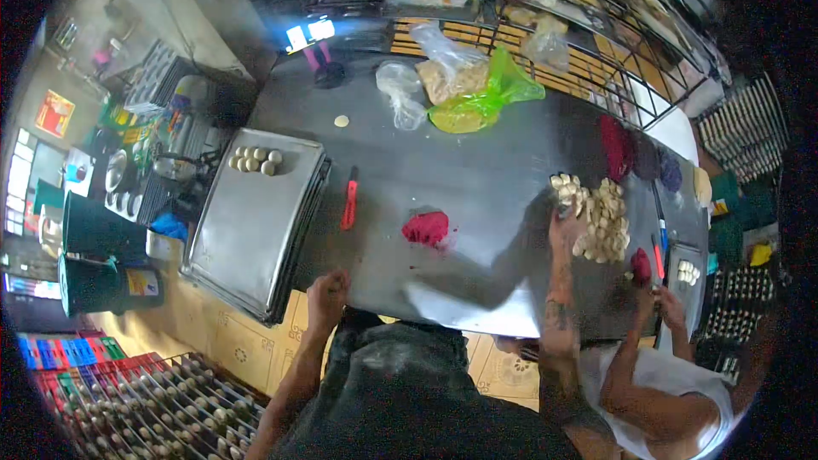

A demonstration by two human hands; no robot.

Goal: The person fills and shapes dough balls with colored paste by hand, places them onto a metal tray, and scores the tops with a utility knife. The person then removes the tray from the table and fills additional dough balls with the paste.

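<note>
My left hand rests near the table's front edge, its fingers curled together; whether anything is inside cannot be made out. Out to the right, my right hand reaches to a heap of pale dough pieces, at its left side. Its fingers are blurred and partly hidden among the pieces. Between the hands a crumbly magenta mound lies on the dark table. Left of the mound is a red-handled tool. A stack of metal trays stands at the left, with several round dough balls on top.
A co-worker's hands are at the right, near another magenta lump. Plastic bags, one green, lie at the back before a rack. Green bins and a rack of dough balls stand left.
</note>
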